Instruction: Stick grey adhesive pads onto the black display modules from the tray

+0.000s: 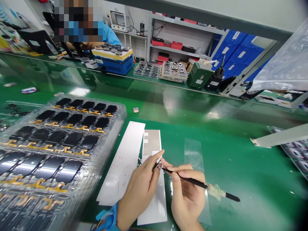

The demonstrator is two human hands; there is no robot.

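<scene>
My left hand [141,184], with a blue wrist strap [109,218], is closed around a small dark flat part [156,166]. Fingers cover most of that part, so its kind cannot be made out. In my right hand [189,192] are black tweezers [192,180], held like a pen, with whitish tape wrapped near the rear end. Their tip meets the small part between my left fingers. Beneath the hands lies a white sheet [154,211] with a grey-beige upper area and small white labels. Another white sheet [120,163] with red marks lies to its left.
Stacked clear trays [96,160] of small black screens with orange flex cables fill the left side. A clear film strip [192,150] lies right of the hands. A small square part [136,110] sits farther back. Across the bench, a person in blue [109,33] works behind a blue box [117,64].
</scene>
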